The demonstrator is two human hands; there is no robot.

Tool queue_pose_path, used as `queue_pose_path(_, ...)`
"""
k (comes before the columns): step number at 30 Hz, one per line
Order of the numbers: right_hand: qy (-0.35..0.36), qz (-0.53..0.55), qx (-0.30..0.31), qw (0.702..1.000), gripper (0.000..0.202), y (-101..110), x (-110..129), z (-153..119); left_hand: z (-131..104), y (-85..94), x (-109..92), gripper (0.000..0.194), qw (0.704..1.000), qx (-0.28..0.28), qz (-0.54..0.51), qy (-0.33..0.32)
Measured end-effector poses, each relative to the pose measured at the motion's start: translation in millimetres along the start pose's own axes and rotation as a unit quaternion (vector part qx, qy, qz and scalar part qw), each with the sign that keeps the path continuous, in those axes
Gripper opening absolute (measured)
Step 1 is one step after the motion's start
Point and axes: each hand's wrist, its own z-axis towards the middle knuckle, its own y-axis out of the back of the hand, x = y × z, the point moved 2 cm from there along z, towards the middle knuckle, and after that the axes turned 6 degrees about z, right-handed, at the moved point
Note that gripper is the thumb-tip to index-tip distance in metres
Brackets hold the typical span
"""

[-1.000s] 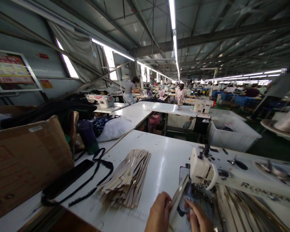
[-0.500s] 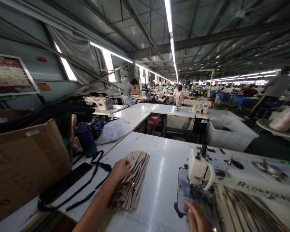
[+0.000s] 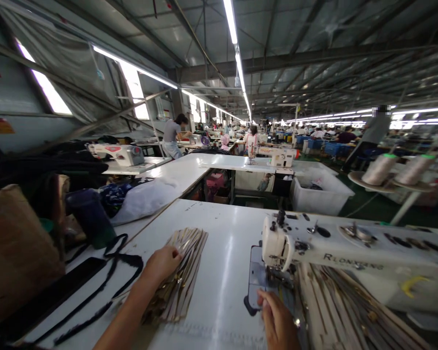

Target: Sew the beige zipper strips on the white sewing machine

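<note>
My left hand [image 3: 165, 262] rests at the upper left edge of a bundle of beige strips [image 3: 188, 272] with shiny metal bits. Its fingers are curled and closed on the strips. In front of the sewing machine [image 3: 336, 257] is my right hand [image 3: 277, 316], thumb and fingers pressed together beside the metal plate [image 3: 257, 274]; whatever lies between them is too small to make out. More beige strips [image 3: 328, 306] lie in a long pile under the machine's arm.
Black straps [image 3: 91, 291] and a dark flat piece lie at left, near a cardboard box [image 3: 18, 253] and a dark bottle [image 3: 91, 216]. A white bin [image 3: 319, 194] and thread cones [image 3: 379, 169] stand beyond the machine. People are farther back.
The view has turned right, so the table, machine and both hands appear farther left. My left hand is still at the bundle and my right hand still by the plate.
</note>
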Motion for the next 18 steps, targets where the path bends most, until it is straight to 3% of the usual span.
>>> queue_pose_path(2,0.042,-0.03,-0.01,0.999,0.027,7,15,2,1,1.1,-1,0.029,1.0,-0.011,0.028,-0.01)
queue_pose_path(5,0.139,-0.08,-0.062,0.985,0.025,22,38,-5,-9,6.5,-11,0.031,0.988,-0.145,0.032,-0.053)
queue_pose_path(7,0.158,-0.11,-0.136,0.972,0.026,46,46,-11,-26,5.4,-28,0.031,0.966,-0.229,-0.044,-0.114)
queue_pose_path(8,0.145,-0.131,-0.182,0.964,0.027,63,46,-15,-38,1.0,-39,0.032,0.955,-0.235,-0.101,-0.148)
queue_pose_path(10,0.105,-0.202,-0.266,0.937,0.025,108,37,-21,-66,-15.9,-67,0.033,0.942,-0.192,-0.195,-0.192)
queue_pose_path(12,0.028,-0.328,-0.321,0.888,0.02,159,18,-29,-95,-39.4,-97,0.031,0.933,-0.127,-0.254,-0.219)
queue_pose_path(15,-0.098,-0.519,-0.261,0.808,0.039,223,-20,-44,-133,-71.4,-136,0.032,0.913,-0.006,-0.304,-0.272)
queue_pose_path(17,-0.168,-0.576,-0.219,0.769,0.041,248,-41,-56,-148,-80.9,-150,0.032,0.897,0.031,-0.321,-0.302)
queue_pose_path(18,-0.184,-0.583,-0.203,0.765,0.041,255,-47,-60,-152,-82.0,-153,0.032,0.891,0.037,-0.329,-0.311)
